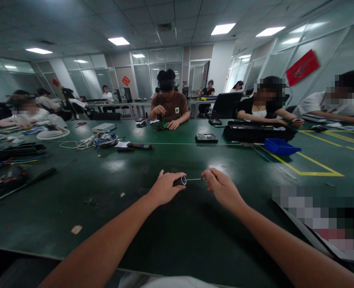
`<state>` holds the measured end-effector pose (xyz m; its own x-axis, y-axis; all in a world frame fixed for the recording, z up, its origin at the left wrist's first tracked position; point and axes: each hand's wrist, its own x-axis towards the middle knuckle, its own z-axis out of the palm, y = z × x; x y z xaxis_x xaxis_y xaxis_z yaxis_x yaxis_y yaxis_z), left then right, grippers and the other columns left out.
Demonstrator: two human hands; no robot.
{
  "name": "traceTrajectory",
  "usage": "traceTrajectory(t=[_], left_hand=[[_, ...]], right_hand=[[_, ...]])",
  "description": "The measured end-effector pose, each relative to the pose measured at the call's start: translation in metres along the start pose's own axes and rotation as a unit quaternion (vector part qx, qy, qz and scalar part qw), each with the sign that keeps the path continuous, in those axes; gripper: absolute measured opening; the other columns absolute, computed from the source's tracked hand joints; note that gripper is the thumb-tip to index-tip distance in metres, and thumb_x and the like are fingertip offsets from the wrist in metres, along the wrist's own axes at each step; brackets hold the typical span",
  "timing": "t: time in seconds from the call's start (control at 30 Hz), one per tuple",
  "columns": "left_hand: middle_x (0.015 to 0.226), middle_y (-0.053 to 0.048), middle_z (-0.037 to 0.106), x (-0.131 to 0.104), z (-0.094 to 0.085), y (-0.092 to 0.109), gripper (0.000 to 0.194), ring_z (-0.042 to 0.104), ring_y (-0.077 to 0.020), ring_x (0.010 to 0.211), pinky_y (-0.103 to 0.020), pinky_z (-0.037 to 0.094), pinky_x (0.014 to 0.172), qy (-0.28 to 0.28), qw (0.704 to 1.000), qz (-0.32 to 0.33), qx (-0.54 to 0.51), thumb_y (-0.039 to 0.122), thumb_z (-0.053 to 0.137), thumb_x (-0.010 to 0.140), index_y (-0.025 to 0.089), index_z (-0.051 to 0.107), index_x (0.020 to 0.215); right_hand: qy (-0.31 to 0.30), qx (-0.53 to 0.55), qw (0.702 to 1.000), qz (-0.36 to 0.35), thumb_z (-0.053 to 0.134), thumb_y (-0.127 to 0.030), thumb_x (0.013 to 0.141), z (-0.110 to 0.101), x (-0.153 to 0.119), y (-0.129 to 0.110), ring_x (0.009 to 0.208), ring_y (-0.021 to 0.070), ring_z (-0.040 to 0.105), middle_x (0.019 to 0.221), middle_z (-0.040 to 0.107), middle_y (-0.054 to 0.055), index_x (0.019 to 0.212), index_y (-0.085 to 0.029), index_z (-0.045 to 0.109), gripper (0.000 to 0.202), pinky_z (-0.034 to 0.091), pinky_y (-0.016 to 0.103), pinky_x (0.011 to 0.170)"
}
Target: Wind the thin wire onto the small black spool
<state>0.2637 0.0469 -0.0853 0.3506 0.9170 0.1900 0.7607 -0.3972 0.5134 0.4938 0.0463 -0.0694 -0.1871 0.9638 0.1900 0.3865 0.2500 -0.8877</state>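
My left hand (167, 188) is closed around a small dark cylinder (179, 181) with a pale ring at its right end. From the right, my right hand (221, 185) pinches the reddish handle of a thin screwdriver (194, 179). Its light metal shaft points left, and the tip reaches the ringed end of the cylinder; whether it goes inside cannot be made out. Both hands are just above the green table (177, 236).
Beyond my hands lie a hard drive (206, 138), a blue bin (280, 147) and a black-handled tool (141, 146). Coiled cable (79, 143) and a long dark rod (42, 175) are on the left. A person (169, 105) works opposite.
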Motion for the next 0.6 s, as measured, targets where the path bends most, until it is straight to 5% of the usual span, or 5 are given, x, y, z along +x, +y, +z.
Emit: traceTrajectory(t=[0.17, 0.37, 0.6], left_hand=[[0.134, -0.003, 0.063, 0.0, -0.0004, 0.0024, 0.044, 0.054, -0.0272, 0.127, -0.067, 0.01, 0.119, -0.009, 1.0, -0.001, 0.0, 0.036, 0.063, 0.091, 0.034, 0.057, 0.134], [0.134, -0.002, 0.063, 0.0003, -0.0008, 0.0028, 0.043, 0.055, -0.028, 0.126, -0.068, 0.011, 0.118, -0.016, 1.0, -0.005, 0.001, 0.037, 0.062, 0.091, 0.034, 0.057, 0.134], [0.134, -0.004, 0.063, -0.0003, -0.0018, 0.0046, 0.044, 0.054, -0.0278, 0.127, -0.066, 0.012, 0.119, -0.008, 1.0, -0.019, -0.014, 0.04, 0.061, 0.092, 0.032, 0.056, 0.135]], right_hand=[[0.033, 0.042, 0.998, -0.041, 0.051, -0.04, 0.09, 0.0011, -0.0003, 0.0018, 0.076, 0.0193, 0.06, 0.084, 0.06, 0.001, 0.111, -0.023, 0.055, 0.027, 0.049, 0.034, 0.071], [0.002, 0.008, 1.0, -0.021, 0.043, -0.041, 0.096, -0.0005, -0.0018, 0.0011, 0.065, 0.0176, 0.055, 0.072, 0.056, -0.002, 0.1, -0.023, 0.058, 0.024, 0.046, 0.033, 0.063], [0.035, 0.123, 0.991, -0.025, 0.062, -0.044, 0.086, 0.0027, 0.0018, 0.0026, 0.081, 0.0201, 0.063, 0.088, 0.065, 0.003, 0.099, -0.023, 0.06, 0.024, 0.051, 0.038, 0.081]])
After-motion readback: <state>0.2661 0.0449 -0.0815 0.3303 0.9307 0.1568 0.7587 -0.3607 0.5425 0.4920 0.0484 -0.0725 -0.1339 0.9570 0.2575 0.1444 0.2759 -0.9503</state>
